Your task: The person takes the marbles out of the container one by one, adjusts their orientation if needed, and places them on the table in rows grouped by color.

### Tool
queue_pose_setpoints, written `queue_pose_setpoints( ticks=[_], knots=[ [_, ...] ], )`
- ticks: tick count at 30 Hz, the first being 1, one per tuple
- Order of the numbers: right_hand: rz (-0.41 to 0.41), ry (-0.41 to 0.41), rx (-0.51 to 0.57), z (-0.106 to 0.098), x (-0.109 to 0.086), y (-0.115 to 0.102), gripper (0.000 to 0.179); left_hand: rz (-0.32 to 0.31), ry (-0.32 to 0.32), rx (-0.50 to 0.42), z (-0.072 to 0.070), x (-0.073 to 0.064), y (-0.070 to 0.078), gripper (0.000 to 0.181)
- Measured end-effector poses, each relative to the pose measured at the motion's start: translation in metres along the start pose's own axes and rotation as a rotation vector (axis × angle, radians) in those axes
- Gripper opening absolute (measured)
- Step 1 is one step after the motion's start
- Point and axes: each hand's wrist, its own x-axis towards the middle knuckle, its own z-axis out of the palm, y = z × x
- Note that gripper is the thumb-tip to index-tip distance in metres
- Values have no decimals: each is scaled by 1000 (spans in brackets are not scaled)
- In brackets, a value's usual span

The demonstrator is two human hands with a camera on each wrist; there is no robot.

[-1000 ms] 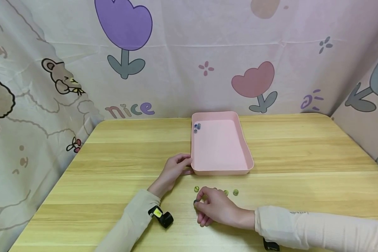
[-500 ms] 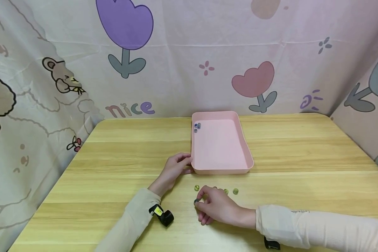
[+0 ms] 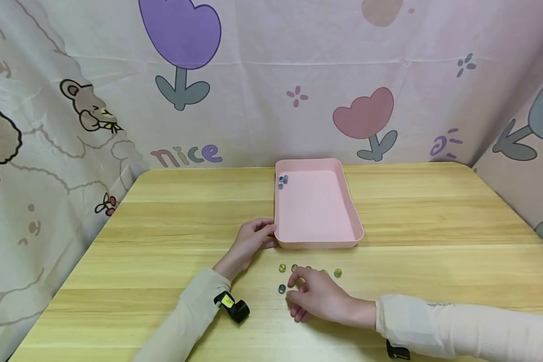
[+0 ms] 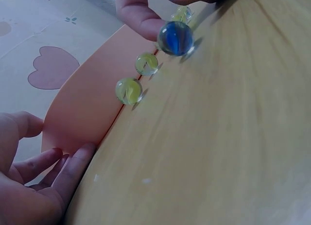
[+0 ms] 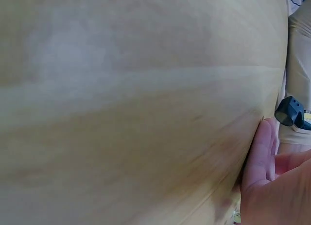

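A blue glass marble (image 3: 282, 288) rests on the table, just left of my right hand (image 3: 319, 295). That hand's thumb and index finger are parted beside it; in the left wrist view a fingertip overlaps the edge of the blue marble (image 4: 175, 39). Behind it runs a row of several yellow-green marbles (image 3: 282, 268), partly hidden by the right hand. My left hand (image 3: 250, 242) touches the outer left wall of a pink tray (image 3: 317, 245) near its front corner, its fingertips against that wall in the left wrist view. Several bluish marbles (image 3: 281, 186) lie inside the tray's back left corner.
The wooden table (image 3: 199, 201) reaches back to a printed cloth backdrop (image 3: 253, 100), with more cloth at both sides. A black wrist camera (image 3: 237, 310) is strapped at the left sleeve, another (image 3: 398, 350) under the right sleeve.
My right thumb and index finger have let go of the blue marble and spread, and the hand has shifted slightly right. The left hand stays at the tray.
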Motion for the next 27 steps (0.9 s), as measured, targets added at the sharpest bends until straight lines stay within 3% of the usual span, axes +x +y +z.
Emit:
queue_pose_setpoints(
  ticks=[12,21,27],
  knots=[
    [-76,-8,-60,-14,-8,-2,19,3,-1,-4,0,1,1,29],
    [-232,33,-328,-33,-10,-22,15,10,-8,9,0,-1,0,29],
    [-253,65,-384,-53,0,-44,11,0,-6,11,0,-2,1,29]
  ],
)
